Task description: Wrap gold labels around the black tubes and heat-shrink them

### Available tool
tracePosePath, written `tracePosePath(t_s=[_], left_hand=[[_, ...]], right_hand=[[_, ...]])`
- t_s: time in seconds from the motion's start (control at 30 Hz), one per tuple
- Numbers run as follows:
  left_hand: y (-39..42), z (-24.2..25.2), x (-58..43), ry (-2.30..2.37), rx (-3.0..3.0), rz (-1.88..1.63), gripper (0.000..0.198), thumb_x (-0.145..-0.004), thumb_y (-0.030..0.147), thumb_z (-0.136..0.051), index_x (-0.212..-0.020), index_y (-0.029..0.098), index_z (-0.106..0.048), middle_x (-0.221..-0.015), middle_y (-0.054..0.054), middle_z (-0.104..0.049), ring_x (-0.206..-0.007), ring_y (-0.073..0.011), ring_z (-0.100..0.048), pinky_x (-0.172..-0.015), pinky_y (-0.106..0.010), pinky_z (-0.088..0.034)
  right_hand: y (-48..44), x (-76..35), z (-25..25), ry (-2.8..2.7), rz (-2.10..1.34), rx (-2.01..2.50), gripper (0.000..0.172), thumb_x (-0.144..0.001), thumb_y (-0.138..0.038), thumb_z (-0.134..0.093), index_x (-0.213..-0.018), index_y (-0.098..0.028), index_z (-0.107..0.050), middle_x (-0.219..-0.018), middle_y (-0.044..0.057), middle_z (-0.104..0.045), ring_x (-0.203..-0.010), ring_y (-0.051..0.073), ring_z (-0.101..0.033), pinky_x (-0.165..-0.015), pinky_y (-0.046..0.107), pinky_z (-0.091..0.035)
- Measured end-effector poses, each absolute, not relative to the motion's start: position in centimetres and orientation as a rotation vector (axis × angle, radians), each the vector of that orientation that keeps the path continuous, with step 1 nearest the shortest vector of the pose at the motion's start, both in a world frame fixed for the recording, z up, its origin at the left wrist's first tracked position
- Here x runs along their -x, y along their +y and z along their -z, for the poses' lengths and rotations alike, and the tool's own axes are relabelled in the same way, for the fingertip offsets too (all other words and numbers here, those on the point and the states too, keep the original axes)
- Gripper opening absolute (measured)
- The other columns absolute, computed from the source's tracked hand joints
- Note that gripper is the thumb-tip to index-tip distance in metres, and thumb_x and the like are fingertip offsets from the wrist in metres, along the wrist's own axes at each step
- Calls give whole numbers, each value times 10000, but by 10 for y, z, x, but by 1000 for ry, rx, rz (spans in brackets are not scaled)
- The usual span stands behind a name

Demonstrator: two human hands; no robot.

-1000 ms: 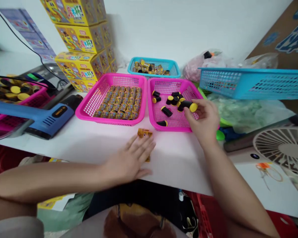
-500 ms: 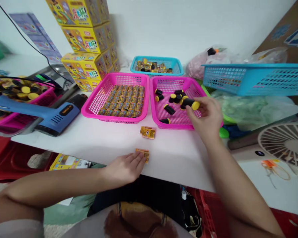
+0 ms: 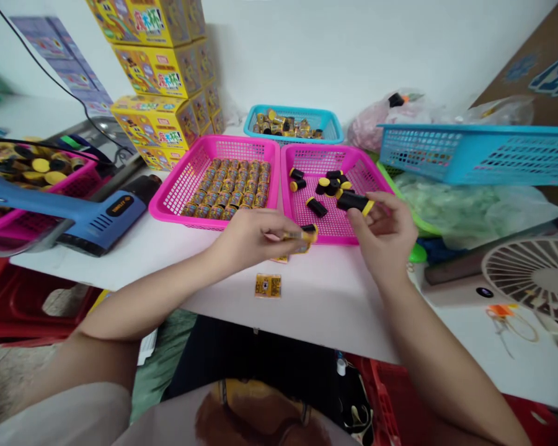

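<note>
My left hand (image 3: 253, 238) is raised over the white table's (image 3: 325, 297) front part, fingers pinched on a thin yellow printed label (image 3: 298, 236). My right hand (image 3: 385, 232) holds a black tube with a yellow cap (image 3: 354, 202) above the right pink basket's (image 3: 307, 232) near edge. Another yellow label (image 3: 268, 285) lies flat on the table below my left hand. The right pink basket holds several loose black tubes with yellow caps (image 3: 328, 184). The left pink basket (image 3: 177, 192) holds rows of labelled tubes (image 3: 232, 189).
A blue heat gun (image 3: 74, 214) lies at the left beside a pink basket of tubes (image 3: 32, 167). Yellow boxes (image 3: 160, 80) are stacked at the back left. A blue basket (image 3: 328, 124) stands behind; a bigger blue basket (image 3: 478, 152) and plastic bags sit right. A white fan (image 3: 532, 275) lies at right.
My left hand has risen from the table's front edge with a label pinched in it, moving right toward the tube. My right hand has drawn the tube slightly nearer.
</note>
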State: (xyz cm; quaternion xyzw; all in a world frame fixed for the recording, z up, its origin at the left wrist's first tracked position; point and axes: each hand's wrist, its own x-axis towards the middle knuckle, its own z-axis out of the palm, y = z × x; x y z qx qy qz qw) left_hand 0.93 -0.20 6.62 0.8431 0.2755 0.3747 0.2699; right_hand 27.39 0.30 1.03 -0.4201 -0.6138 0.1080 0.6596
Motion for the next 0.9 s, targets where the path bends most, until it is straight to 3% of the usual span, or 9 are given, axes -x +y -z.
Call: tracePosePath(t_s=[0.1, 0.2, 0.33, 0.53, 0.6, 0.77, 0.9], left_hand=[[10, -51, -20, 799, -2149, -1135, 279, -945, 435, -746, -971, 164, -813, -683, -2, -750, -541, -88, -641, -514, -168, -438], [12, -31, -20, 814, -2147, -1067, 444, -1058, 515, -541, -960, 150, -774, -667, -3, -728, -524, -86, -644, -493, -158, -423], [11, -20, -13, 734, -2399, -1111, 682, -1108, 597, -302, -814, 140, -714, -617, -18, -651, -543, -102, -612, -523, -187, -433], [14, -17, -12, 659, -2567, -1060, 663, -1103, 601, -264, -1132, 133, -734, -843, -69, -748, -743, -146, -706, -665, -226, -539], [14, -17, -12, 640, -2569, -1073, 669, -1100, 606, -265, -1101, 133, -738, -843, -71, -748, -738, -143, -704, -649, -224, -537], [6, -17, -11, 674, -2403, -1171, 701, -1121, 560, -253, -783, 138, -698, -642, -28, -643, -582, -113, -613, -569, -209, -483], [3, -20, -8, 676, -2259, -1147, 693, -1103, 613, -281, -969, 150, -779, -740, -45, -729, -655, -134, -676, -624, -228, -524]], right_hand=[[-8, -258, -14, -1396, -424, 855, 300, -885, -398, -796, -1122, -285, -652, -1024, 31, -703, -860, 167, -748, -745, 318, -641], [-19, -248, -20, -1410, -555, 867, 309, -877, -474, -804, -1092, -292, -679, -930, 10, -734, -726, 145, -738, -608, 266, -615], [-32, -241, -29, -1415, -656, 916, 338, -835, -514, -840, -1044, -275, -723, -805, -4, -740, -662, 135, -720, -583, 253, -606], [-40, -240, -34, -1413, -736, 888, 321, -868, -498, -816, -1065, -261, -729, -764, -16, -750, -611, 138, -725, -565, 266, -624], [-40, -240, -36, -1422, -739, 881, 316, -861, -493, -824, -1054, -259, -738, -778, -16, -757, -613, 131, -726, -560, 255, -619], [-41, -239, -40, -1479, -784, 925, 288, -814, -430, -875, -1018, -257, -768, -819, -1, -777, -655, 118, -723, -549, 219, -586], [-39, -240, -38, -1511, -846, 925, 277, -822, -404, -870, -1041, -262, -778, -829, 2, -778, -672, 111, -714, -562, 208, -574]])
